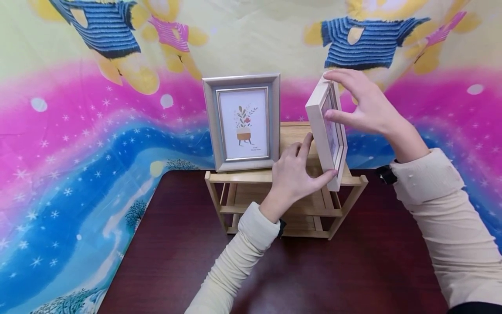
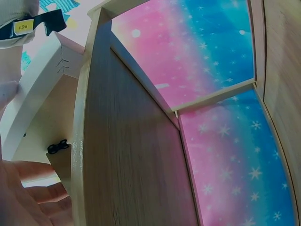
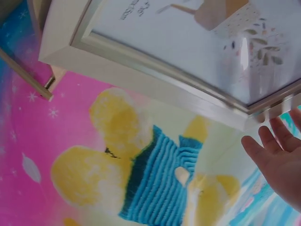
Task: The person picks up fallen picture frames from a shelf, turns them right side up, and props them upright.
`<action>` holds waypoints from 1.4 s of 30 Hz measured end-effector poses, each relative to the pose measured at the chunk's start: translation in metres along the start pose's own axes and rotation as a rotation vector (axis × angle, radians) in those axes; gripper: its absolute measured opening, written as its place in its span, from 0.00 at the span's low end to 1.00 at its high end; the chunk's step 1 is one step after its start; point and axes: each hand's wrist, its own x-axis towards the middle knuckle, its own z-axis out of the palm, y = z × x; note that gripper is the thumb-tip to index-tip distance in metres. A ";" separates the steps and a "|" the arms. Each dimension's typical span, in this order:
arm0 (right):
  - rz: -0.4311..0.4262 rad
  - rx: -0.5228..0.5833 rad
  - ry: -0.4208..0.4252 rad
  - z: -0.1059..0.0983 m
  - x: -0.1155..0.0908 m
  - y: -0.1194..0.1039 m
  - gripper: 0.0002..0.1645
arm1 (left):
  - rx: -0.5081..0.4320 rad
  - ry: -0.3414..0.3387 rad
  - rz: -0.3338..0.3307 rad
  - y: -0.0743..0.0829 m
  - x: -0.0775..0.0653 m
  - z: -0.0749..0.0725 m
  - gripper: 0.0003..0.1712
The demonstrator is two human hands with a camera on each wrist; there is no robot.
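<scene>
A white picture frame (image 1: pixel 322 131) stands almost edge-on to the head view at the right of a wooden rack's top. My right hand (image 1: pixel 366 102) holds its upper part, fingers at the top and thumb at the front side. Low on the same frame, my left hand (image 1: pixel 291 172) has its thumb on the near edge and its fingers toward the back. In the left wrist view, the frame's back (image 2: pixel 47 122) shows a small black fitting. The right wrist view shows its glazed front (image 3: pixel 155 70) with a plant print. Another picture frame (image 1: pixel 243 124), silver-grey, stands upright at the left.
The light wooden rack (image 1: pixel 239 178) has slatted lower tiers and stands on a dark red-brown table (image 1: pixel 164 261). Close behind hangs a colourful cloth (image 1: pixel 251 48) with bears and snowflakes.
</scene>
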 end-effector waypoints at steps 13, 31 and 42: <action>0.148 0.090 -0.001 0.000 0.012 0.023 0.31 | 0.003 0.037 0.015 0.000 0.000 0.001 0.52; 0.342 0.217 0.083 0.001 0.012 0.038 0.27 | -0.002 -0.144 -0.031 0.000 0.007 -0.004 0.51; 0.373 0.213 0.094 -0.002 0.008 0.043 0.27 | -0.055 -0.008 0.036 -0.004 0.010 -0.003 0.49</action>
